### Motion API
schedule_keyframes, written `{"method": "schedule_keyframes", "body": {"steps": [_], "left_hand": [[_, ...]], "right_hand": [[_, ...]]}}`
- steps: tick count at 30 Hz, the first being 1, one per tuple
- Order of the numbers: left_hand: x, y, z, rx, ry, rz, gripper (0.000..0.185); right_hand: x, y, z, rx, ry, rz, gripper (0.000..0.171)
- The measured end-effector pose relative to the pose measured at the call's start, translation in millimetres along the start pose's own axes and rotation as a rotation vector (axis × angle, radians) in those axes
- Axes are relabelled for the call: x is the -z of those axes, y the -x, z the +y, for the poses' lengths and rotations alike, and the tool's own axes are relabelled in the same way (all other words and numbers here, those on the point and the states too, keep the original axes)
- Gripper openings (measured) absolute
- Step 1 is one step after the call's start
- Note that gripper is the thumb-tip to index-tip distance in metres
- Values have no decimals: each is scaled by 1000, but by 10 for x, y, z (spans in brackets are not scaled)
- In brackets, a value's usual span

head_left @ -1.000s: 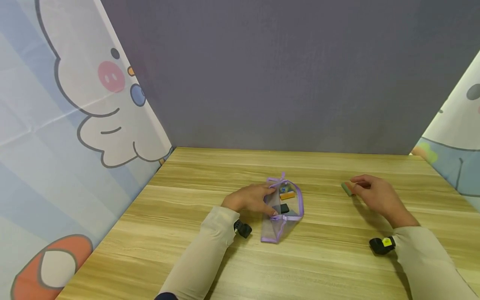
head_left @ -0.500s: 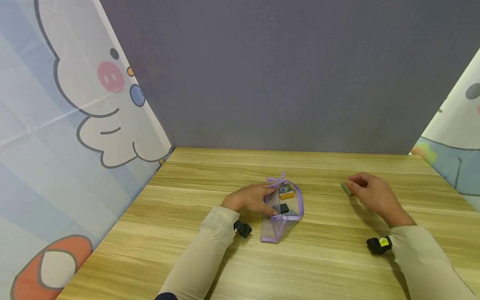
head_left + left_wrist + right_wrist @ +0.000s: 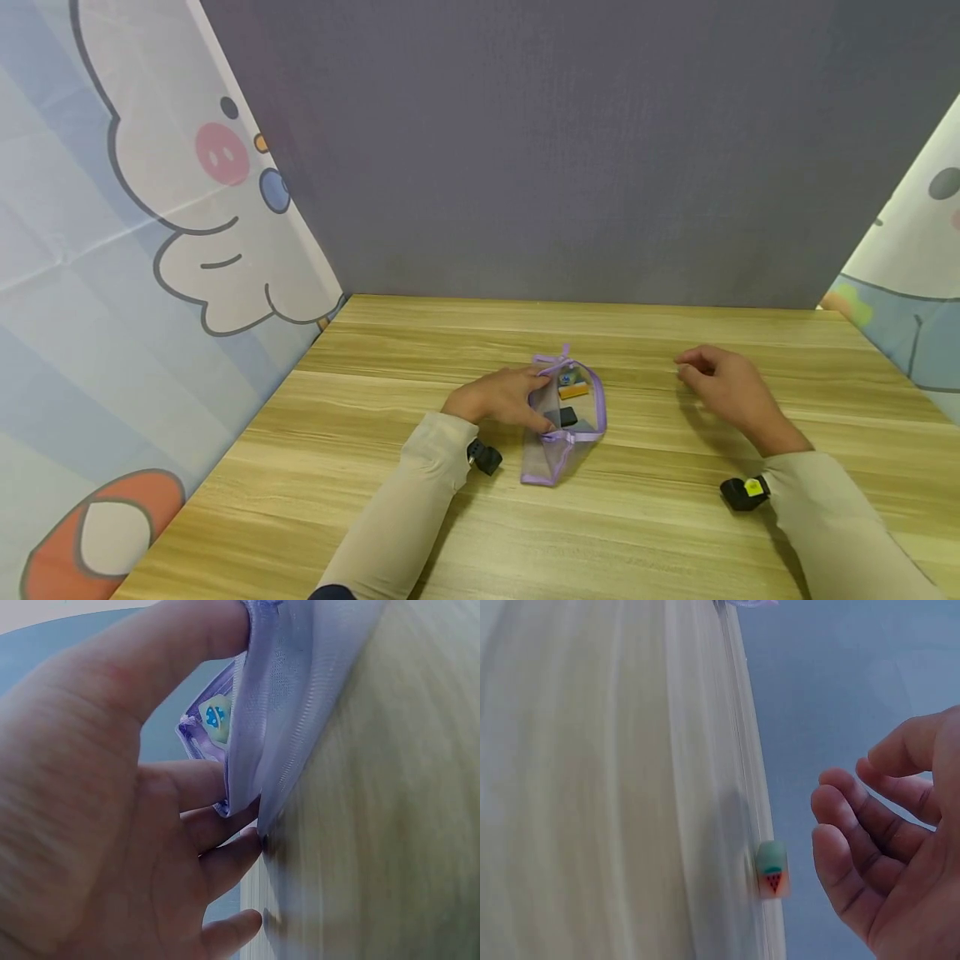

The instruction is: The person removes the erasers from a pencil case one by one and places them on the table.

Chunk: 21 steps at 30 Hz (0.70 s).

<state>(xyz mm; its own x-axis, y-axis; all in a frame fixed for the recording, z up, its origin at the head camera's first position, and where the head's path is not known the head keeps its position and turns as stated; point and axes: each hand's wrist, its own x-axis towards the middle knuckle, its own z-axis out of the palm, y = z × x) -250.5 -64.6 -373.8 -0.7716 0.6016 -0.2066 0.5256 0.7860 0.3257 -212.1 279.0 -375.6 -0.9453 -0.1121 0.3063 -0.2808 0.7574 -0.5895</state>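
The left hand (image 3: 504,398) holds the purple mesh pouch (image 3: 564,423) that lies in the middle of the wooden counter (image 3: 375,467). Its fingers (image 3: 217,847) are curled around the near edge of the pouch, with the thumb on one side of the mesh and the other fingers under the fold — in the left wrist view the fabric passes between them. The pouch is open at the top, and inside it sit a small black piece (image 3: 568,416), an orange piece (image 3: 573,390) and a small piece with a blue pattern (image 3: 217,720).

The right hand (image 3: 726,390) is over the counter, well apart from the pouch, to the right of it. Its fingers (image 3: 847,847) are loosely bent and a little apart, and they hold nothing. In the right wrist view a small eraser (image 3: 772,870) with a green top and a watermelon picture lies on the counter just beside the fingertips, not touching them — there is a narrow gap between the eraser and the nearest finger. In the head view the hand hides this eraser.

A grey wall (image 3: 570,150) stands behind the counter, and cartoon-printed curtains (image 3: 135,208) hang at both sides.
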Motion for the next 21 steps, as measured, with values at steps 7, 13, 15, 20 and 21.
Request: {"method": "schedule_keyframes", "body": {"steps": [7, 13, 15, 20, 21], "left_hand": [[7, 4, 1, -9, 38, -7, 95], [-7, -11, -6, -11, 21, -14, 98], [-9, -13, 0, -7, 17, -15, 99], [-7, -17, 21, -9, 8, -14, 103], [-7, -16, 24, -7, 4, -14, 104]], "right_hand": [[-91, -8, -130, 7, -60, -51, 29], [-196, -13, -278, 37, -85, -67, 25], [-230, -11, -330, 41, -84, -79, 24], [-328, -22, -426, 77, -73, -75, 19], [-345, -24, -438, 90, -63, -67, 17]]}}
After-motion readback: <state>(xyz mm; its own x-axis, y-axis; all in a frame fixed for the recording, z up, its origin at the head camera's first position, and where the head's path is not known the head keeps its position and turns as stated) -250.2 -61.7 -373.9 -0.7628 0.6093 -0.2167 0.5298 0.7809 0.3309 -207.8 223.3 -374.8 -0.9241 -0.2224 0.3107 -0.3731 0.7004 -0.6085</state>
